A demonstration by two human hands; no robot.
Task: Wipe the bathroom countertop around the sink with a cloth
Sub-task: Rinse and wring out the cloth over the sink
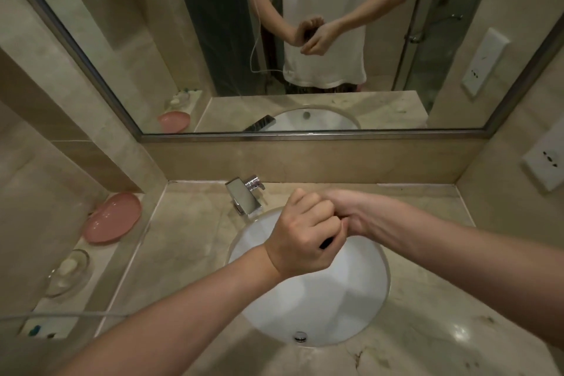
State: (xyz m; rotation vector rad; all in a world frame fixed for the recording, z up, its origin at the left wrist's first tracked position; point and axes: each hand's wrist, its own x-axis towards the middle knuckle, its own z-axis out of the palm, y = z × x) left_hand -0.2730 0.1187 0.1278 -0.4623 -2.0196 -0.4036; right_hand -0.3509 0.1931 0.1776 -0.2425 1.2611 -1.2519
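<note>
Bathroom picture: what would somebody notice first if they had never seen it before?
First, the two bare hands meeting above the round white sink basin: the left hand is curled into a fist around something small and dark, against the right hand. Behind them a shiny chrome faucet stands on the beige marble countertop, and a pink oval dish leans on the ledge at far left. No cloth shows.
</note>
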